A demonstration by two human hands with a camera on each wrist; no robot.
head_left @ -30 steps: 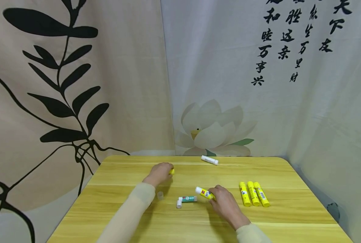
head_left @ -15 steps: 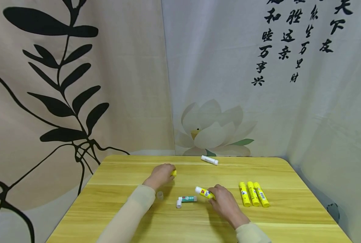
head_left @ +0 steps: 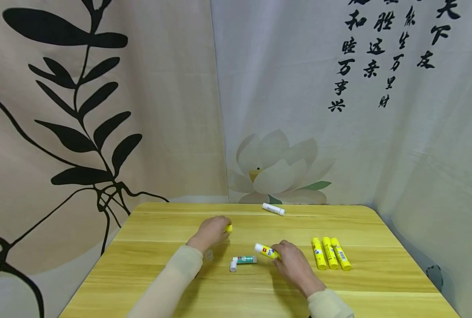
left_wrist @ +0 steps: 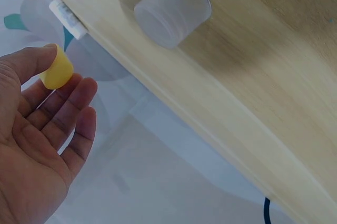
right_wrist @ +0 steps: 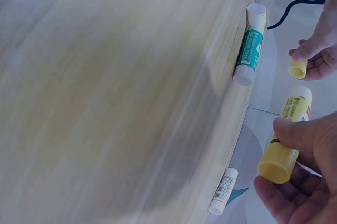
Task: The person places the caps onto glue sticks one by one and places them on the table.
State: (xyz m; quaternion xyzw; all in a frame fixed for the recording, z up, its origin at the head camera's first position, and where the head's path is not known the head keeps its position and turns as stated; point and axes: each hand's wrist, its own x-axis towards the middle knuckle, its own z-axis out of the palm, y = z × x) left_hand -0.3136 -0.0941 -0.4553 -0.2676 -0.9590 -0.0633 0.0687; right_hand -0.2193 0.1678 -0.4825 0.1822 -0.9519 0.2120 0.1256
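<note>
My left hand [head_left: 210, 232] pinches a small yellow cap [left_wrist: 58, 70] between thumb and fingertips, above the table's left-middle part. My right hand [head_left: 295, 265] grips a yellow glue stick [head_left: 267, 251] by its lower end, tilted, with its white end pointing left toward the other hand. The cap's open mouth shows in the right wrist view, a short way from that white end. Cap and glue stick are apart. Below the left wrist stands a translucent cap [left_wrist: 172, 11], mostly hidden by the sleeve in the head view.
A teal-labelled glue stick [head_left: 246, 260] lies between the hands, with a white cylindrical piece [head_left: 233, 265] at its left end. Three yellow glue sticks [head_left: 330, 253] lie side by side at right. Near the wooden table's [head_left: 379, 282] far edge is a white glue stick [head_left: 273, 209].
My left hand has shifted slightly right and nearer with the yellow cap, and its sleeve now covers more of the translucent cap. The right hand has stayed nearly still with the glue stick.
</note>
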